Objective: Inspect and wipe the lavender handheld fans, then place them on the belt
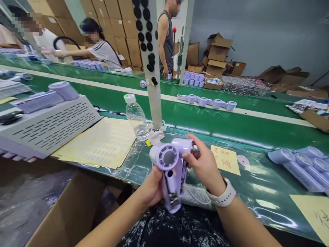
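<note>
- While both my hands are full, here's the live risk: the front fan [168, 157] has its handle open along one side, parts showing, so too hard a squeeze from my left hand [153, 188] could press on them or shift something loose.
- And over on the other side, my right hand [205, 166] has only thumb and forefinger pinching the end of the rear fan [181, 145]; a smooth, rounded shell like that could slip if the pinch slackens.
- Watch those two heads, too: they're so close that a quick twist might knock them and scuff a shell. Whether they touch, I can't tell from here.
- Now the grip: left thumb up just under the front fan's head, palm against the handle, fingers mostly hidden behind it.
- The front fan sits upright, leaning slightly, at the near edge of the bench [246, 183]; lose it and it may drop towards my lap.
- The rear fan's head lies sideways, just left of my right fingertips, its handle hanging below.
</note>
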A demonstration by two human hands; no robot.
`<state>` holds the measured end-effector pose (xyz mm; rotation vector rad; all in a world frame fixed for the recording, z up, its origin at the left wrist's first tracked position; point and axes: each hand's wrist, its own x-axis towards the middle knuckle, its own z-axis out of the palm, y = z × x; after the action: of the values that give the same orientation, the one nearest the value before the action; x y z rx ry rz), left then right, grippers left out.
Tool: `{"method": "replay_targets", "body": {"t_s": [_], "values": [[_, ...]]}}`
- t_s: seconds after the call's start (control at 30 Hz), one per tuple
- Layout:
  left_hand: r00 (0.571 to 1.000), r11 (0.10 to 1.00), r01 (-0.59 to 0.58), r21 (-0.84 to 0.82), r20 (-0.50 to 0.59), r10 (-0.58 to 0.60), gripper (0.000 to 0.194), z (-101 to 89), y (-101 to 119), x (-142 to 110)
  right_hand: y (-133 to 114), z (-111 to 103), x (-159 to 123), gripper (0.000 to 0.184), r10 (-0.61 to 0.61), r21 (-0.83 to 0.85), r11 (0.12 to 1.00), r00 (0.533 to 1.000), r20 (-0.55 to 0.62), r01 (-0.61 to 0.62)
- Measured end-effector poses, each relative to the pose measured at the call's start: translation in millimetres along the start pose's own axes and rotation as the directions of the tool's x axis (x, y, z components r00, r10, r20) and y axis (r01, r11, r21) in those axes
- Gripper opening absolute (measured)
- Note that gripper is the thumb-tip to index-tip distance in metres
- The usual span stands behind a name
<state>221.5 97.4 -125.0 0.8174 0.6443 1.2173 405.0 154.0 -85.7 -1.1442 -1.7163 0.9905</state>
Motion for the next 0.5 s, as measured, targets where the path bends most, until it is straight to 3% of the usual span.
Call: {"method": "replay_targets", "body": {"t_s": [0.1,0.2,0.23,0.33,0.43,0.5], "values": [[1.0,0.992,0.02,-0.125,-0.005,-0.021,0.059,-4.0,-6,8,26,-23,-3,0.054,0.103,-0.286,0.951,0.993,-0.053,-0.114],[1.0,0.989,-0.016,-0.146,-0.003,0.016,0.05,-18.1,11,11,49,-28,-2,0.02,0.16,-0.478,0.856,0.979,-0.123,-0.2],[0.999,0.988,-0.05,-0.148,-0.004,0.05,0.047,-21.7,17,11,52,-22,-2,0.015,0.163,-0.481,0.857,0.983,-0.084,-0.183],[0.99,0.973,-0.137,-0.183,-0.041,0.132,0.04,-26.7,33,8,42,6,-13,0.021,0.146,-0.43,0.9,0.977,0.156,-0.066],[0.978,0.96,-0.193,-0.204,-0.124,0.17,0.06,-27.5,43,6,17,23,-32,0.016,0.159,-0.213,0.974,0.896,0.414,-0.075],[0.959,0.952,-0.244,-0.185,-0.189,0.209,0.074,-28.3,47,7,3,25,-41,0.031,0.191,-0.067,0.981,0.841,0.507,-0.182]]}}
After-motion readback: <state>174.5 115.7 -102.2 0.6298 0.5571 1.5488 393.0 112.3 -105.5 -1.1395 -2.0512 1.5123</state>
